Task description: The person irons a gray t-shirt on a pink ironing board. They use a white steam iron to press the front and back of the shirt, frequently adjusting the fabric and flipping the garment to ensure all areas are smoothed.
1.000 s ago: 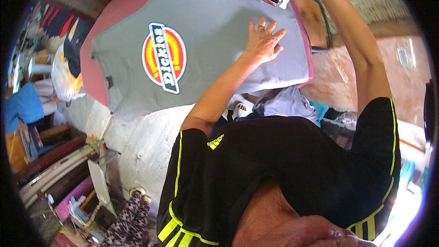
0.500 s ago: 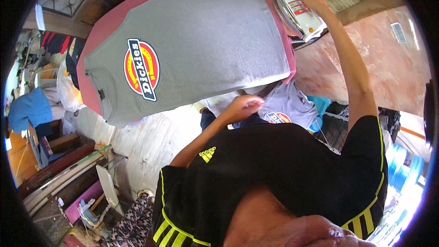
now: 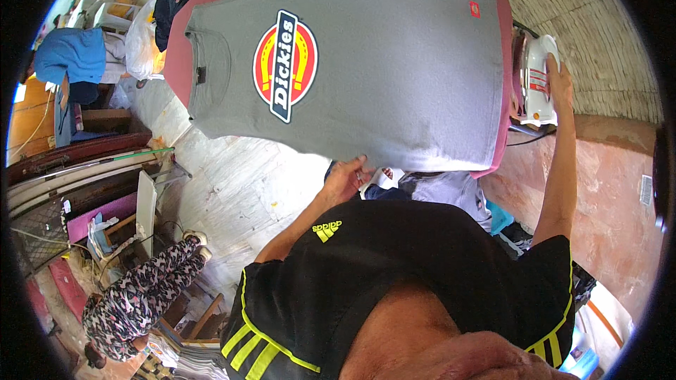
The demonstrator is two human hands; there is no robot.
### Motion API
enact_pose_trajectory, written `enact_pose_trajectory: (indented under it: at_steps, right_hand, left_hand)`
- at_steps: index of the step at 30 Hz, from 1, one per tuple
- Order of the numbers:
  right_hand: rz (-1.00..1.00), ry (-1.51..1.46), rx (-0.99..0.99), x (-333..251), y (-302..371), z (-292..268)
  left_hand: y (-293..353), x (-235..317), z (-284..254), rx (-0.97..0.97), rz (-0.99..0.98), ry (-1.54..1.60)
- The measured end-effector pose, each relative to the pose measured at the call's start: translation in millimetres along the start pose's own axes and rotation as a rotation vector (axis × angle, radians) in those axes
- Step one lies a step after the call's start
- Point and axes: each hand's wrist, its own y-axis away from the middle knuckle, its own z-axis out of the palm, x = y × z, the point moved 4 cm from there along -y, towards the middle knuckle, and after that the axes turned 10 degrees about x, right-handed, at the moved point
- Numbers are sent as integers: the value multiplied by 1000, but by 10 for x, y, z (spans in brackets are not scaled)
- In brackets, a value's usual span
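Note:
A grey T-shirt [image 3: 394, 63] with a round red and yellow print lies flat over a padded maroon ironing board [image 3: 179, 70], its collar to the left and its hem to the right. At the right end of the board, a white iron [image 3: 539, 79] rests on a dark metal stand. My right hand [image 3: 561, 84] is wrapped round the iron's handle. At the shirt's near edge my left hand [image 3: 345, 177] pinches the cloth, thumb on top and fingers lower; part of the grip is hard to make out.
Another grey garment [image 3: 443, 193] hangs below the board's near side. To the left, a person in a blue top [image 3: 70, 56] bends over; a person in patterned clothes [image 3: 141, 295] is at lower left. Boards and pipes [image 3: 84, 176] lie left. A pinkish wall [image 3: 605, 176] stands right.
My view has shifted, so the board appears further right. My left hand has moved from beside the board to the shirt's near edge. The right hand stays on the iron.

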Motion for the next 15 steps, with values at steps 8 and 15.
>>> enact_pose_trajectory:
  at_steps: [8,15]
  right_hand:
    - [-682,155,307,-1614,274,158]
    - [-798,263,-31,-2545,287,1192]
  left_hand:
    - [762,946,586,-67,92,-585]
    - [1000,1934,780,-195,175,-777]
